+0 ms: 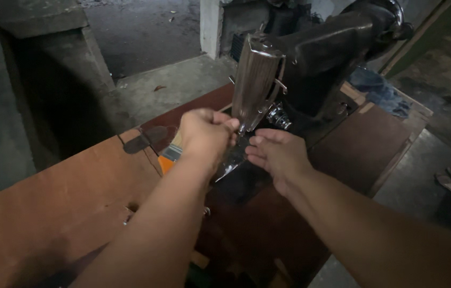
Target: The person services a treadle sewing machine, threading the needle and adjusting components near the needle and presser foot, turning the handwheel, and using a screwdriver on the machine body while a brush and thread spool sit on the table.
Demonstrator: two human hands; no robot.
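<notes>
Sewing machine [311, 58] on wooden desk [49, 202]: left hand [207, 133] pinched shut at needle, contents indiscernible; right hand [276, 154] open, steadying beside it.

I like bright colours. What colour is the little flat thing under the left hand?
Orange, with a grey top end: the flat thing lies on the wooden table, seen in the head view.

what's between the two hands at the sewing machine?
Head view: between the left hand and right hand sits the needle area under the sewing machine head, with its shiny metal plate. Too dark to make out a needle or thread.
</notes>
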